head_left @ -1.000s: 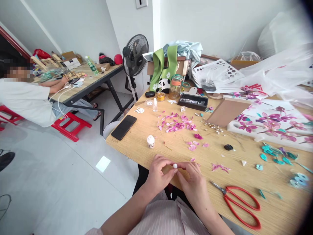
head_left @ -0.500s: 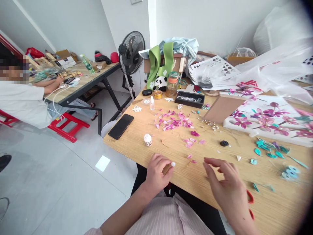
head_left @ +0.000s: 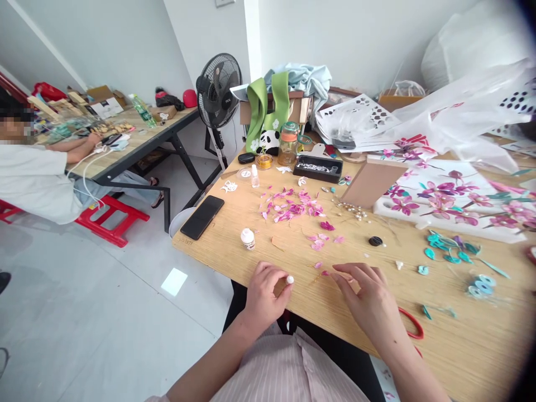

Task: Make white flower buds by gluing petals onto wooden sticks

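Between the thumb and forefinger of my left hand is a small white round piece, held above the table's front edge. My right hand is a little farther right, its thumb and forefinger slightly apart beside a dark pink petal. Whether they touch that petal, I cannot tell. Ahead of my left hand stands a small white bottle. Loose pink petals are scattered over the middle of the table. Red-handled scissors lie partly hidden by my right forearm.
A black phone lies at the left edge. Teal leaves, ribbon spools and a black round lid are on the right. Behind are a black tray, a jar and a brown board. Another person sits far left.
My right hand has moved left, closer to the dark pink petal, uncovering more of the red scissors. My left hand keeps its hold on the white piece. The view has shifted slightly right.
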{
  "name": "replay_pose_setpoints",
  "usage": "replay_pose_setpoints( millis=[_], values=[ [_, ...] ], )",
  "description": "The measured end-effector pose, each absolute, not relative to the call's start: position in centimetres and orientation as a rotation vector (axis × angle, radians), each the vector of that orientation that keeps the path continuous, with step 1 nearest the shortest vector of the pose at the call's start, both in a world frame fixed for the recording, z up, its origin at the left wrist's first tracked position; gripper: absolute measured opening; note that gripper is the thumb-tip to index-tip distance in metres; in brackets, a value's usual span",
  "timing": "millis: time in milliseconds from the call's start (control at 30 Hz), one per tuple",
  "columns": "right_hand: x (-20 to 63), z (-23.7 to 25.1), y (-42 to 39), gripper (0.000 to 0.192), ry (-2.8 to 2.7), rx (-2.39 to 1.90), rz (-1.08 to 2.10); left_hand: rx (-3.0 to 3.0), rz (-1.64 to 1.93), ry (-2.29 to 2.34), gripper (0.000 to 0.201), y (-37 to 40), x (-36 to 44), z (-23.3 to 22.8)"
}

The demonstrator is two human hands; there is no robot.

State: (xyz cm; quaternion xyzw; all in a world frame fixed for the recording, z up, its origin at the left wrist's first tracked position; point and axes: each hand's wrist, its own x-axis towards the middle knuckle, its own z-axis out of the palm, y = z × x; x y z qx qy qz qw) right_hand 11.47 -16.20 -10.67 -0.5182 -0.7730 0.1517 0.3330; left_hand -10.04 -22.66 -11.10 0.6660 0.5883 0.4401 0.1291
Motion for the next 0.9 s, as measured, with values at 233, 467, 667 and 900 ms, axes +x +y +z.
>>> replay_pose_setpoints(
  millis=[233,467,667,900],
  values=[
    [11.5,-12.3,-15.7,0.035,-2.122,-1.367,0.327,1.913,1.244,1.68,0.02,-22.8,-10.3,-10.9],
    [11.5,-12.3,-15.6,0.04,-2.16,-1.378,0.321,1.903,1.252,1.617,0.015,-22.6,-10.4,-10.6],
    [11.2,-12.1,-15.4,0.041,-2.15,-1.357,0.346,1.888,1.268,1.6,0.011,-22.5,-10.3,-10.8],
    [11.5,-12.2,-15.1,0.041,-2.064,-1.371,0.473,1.807,1.31,1.611,0.009,-22.5,-10.1,-11.2]
  ],
)
